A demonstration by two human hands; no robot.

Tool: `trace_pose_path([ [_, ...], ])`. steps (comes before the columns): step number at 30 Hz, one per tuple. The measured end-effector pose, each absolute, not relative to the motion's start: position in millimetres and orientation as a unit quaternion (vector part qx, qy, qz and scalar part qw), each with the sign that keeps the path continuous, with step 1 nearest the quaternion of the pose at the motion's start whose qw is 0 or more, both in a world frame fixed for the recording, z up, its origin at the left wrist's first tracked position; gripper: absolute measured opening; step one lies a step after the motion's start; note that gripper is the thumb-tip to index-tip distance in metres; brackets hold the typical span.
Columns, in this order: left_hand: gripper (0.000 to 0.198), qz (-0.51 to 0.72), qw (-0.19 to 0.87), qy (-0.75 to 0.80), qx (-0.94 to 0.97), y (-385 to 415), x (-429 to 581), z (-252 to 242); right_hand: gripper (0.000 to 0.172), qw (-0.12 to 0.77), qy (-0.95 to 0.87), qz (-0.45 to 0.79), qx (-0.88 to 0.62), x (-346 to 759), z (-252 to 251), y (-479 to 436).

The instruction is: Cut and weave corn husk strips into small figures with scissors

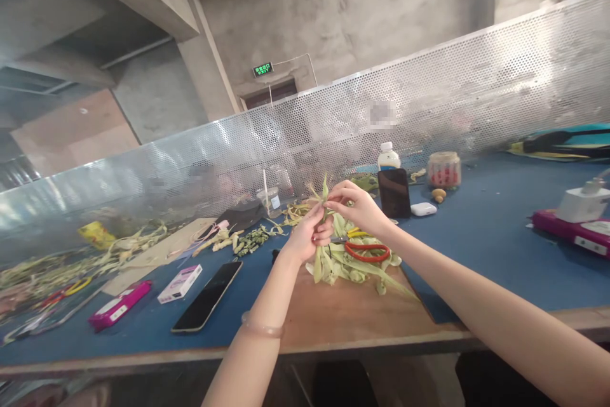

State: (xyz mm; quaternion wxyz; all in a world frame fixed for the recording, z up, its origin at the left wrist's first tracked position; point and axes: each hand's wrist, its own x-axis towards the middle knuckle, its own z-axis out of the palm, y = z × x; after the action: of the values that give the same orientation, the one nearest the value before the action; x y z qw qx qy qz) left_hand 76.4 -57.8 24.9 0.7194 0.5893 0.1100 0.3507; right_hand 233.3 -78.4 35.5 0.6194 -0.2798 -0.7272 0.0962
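My left hand (307, 234) and my right hand (355, 204) meet above the table, both pinching a small piece made of pale green leaf strips (324, 199). Its tips stick up between my fingers. Below my hands lies a heap of green leaf strips (350, 264) on a brown wooden board (343, 315). Red-handled scissors (366, 248) rest on that heap, just under my right wrist. A pale bangle (261, 328) circles my left forearm.
A blue table (486, 235) carries a black phone (208, 296) lying flat, a pink box (180, 283), a magenta box (119, 305), an upright phone (394, 192), a white bottle (388, 156), a jar (444, 169), and white earbud case (423, 209). A perforated metal screen (429, 108) runs behind.
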Motion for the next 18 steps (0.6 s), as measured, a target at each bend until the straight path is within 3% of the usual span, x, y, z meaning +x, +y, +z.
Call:
trace_pose_path([
  [18, 0.016, 0.335, 0.708, 0.103, 0.613, -61.0, 78.2, 25.5, 0.016, 0.647, -0.699, 0.127, -0.279, 233.2, 41.1, -82.8],
])
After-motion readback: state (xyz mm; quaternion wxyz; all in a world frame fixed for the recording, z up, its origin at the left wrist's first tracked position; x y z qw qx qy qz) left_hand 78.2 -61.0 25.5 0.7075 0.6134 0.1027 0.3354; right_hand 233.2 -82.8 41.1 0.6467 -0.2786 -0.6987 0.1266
